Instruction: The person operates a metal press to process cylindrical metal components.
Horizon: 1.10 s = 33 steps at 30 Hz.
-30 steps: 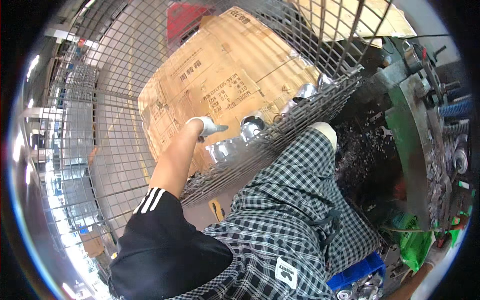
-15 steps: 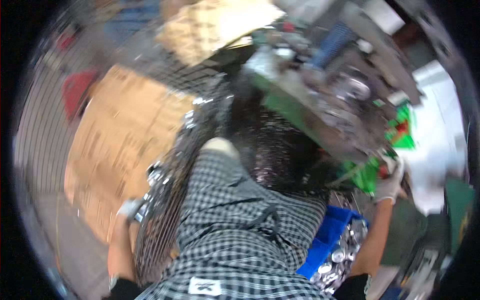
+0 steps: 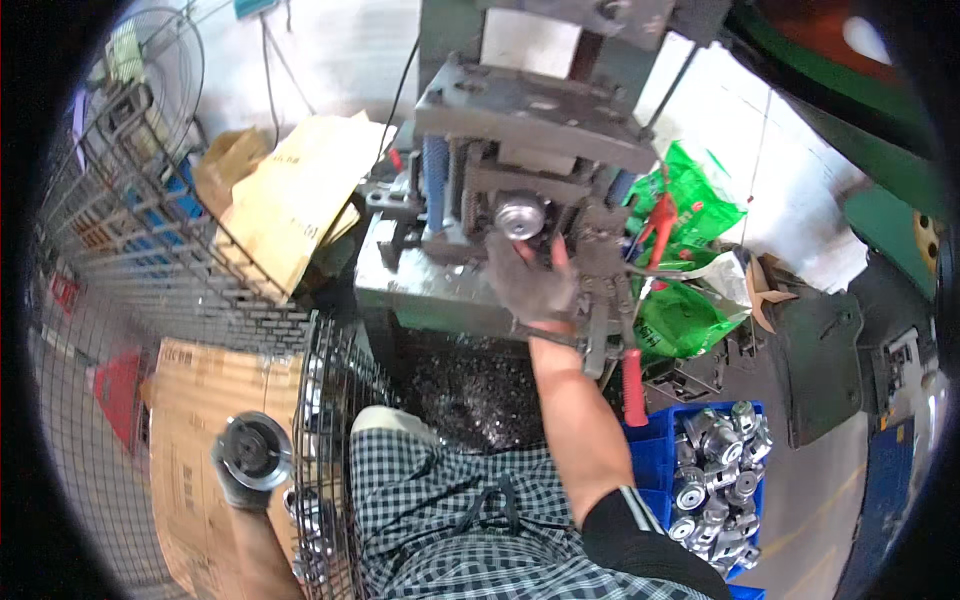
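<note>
Over the cardboard in the wire cage at left, my left hand (image 3: 238,488), in a grey glove, grips a round metal part (image 3: 257,450) with a bright rim and dark middle. My right hand (image 3: 530,285), also gloved with bare fingertips showing, reaches into the press (image 3: 535,120). Its fingers close at the lower edge of a silver round metal part (image 3: 520,217) between the press's tooling. The far side of that grip is hidden.
A blue bin (image 3: 655,450) of several metal parts stands by my right side. A red-handled lever (image 3: 633,388) hangs beside my right forearm. Green bags (image 3: 685,320) lie right of the press. The wire cage (image 3: 322,400) borders my left leg; dark scraps (image 3: 470,395) lie below the press.
The view has swung, bringing the press to the middle. My right hand has gone from beside the green bags into the press. My left hand now shows the round part clearly over the cardboard.
</note>
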Each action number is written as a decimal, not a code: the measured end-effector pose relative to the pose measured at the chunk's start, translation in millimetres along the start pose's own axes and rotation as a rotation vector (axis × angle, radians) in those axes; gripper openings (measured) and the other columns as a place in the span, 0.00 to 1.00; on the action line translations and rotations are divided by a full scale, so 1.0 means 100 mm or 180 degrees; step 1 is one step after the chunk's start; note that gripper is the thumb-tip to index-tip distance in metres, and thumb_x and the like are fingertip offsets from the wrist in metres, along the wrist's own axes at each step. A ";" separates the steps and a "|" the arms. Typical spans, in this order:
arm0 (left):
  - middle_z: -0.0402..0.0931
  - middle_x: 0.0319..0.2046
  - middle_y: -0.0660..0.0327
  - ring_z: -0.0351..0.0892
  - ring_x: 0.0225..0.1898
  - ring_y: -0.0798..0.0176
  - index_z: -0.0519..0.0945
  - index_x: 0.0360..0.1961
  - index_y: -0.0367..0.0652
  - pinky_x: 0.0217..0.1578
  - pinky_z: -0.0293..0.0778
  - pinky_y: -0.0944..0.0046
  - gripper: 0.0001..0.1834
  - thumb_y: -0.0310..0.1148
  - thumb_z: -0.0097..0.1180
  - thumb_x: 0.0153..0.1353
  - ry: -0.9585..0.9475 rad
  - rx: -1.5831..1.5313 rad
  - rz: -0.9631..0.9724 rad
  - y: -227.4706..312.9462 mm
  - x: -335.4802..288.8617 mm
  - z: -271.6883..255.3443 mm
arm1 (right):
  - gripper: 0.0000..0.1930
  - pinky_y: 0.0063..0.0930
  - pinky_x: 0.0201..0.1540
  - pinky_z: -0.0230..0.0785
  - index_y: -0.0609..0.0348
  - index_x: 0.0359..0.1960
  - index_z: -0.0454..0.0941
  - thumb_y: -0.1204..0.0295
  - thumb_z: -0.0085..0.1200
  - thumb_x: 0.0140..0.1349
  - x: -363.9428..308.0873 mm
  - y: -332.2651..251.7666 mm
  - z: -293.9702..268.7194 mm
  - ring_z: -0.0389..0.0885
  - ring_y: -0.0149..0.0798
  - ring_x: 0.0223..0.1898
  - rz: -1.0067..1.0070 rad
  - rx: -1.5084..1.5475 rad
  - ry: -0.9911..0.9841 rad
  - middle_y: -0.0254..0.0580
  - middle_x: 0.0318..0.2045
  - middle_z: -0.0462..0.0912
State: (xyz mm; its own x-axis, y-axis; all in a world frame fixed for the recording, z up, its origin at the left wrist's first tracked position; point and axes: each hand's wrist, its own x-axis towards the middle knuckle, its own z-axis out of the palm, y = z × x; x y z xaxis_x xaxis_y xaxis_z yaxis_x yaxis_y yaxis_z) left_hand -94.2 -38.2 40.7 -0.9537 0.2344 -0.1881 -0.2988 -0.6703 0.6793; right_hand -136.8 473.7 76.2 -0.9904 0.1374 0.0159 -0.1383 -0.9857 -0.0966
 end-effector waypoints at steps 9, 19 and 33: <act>0.81 0.35 0.62 0.81 0.35 0.63 0.75 0.50 0.48 0.34 0.81 0.65 0.22 0.53 0.42 0.68 0.0436 0.0343 -0.0138 -0.76 0.13 0.75 | 0.30 0.40 0.37 0.76 0.59 0.52 0.70 0.49 0.54 0.55 0.24 0.09 0.18 0.78 0.44 0.37 -0.0536 0.0201 0.0182 0.46 0.40 0.77; 0.74 0.53 0.52 0.79 0.46 0.58 0.65 0.63 0.41 0.38 0.81 0.64 0.33 0.56 0.41 0.68 -0.0866 0.0735 -0.0231 -0.86 0.42 1.03 | 0.35 0.36 0.55 0.73 0.52 0.60 0.69 0.55 0.63 0.48 -3.36 -0.55 0.29 0.80 0.51 0.50 0.0413 -0.8199 0.1558 0.47 0.48 0.81; 0.74 0.49 0.55 0.73 0.35 0.61 0.64 0.64 0.47 0.33 0.73 0.59 0.36 0.62 0.45 0.64 -0.1833 0.0538 -0.1022 -1.52 0.70 1.89 | 0.45 0.41 0.60 0.67 0.59 0.62 0.69 0.43 0.65 0.46 -5.27 -2.54 0.48 0.74 0.53 0.59 0.2111 -0.6334 0.6465 0.53 0.58 0.75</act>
State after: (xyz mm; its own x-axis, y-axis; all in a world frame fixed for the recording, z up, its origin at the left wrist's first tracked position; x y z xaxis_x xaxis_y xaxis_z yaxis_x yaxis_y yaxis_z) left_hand -109.4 213.0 58.7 -0.6348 0.7723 -0.0231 -0.5101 -0.3965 0.7632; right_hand 420.5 646.6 140.6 0.1788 0.9109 -0.3720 0.9802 -0.1321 0.1476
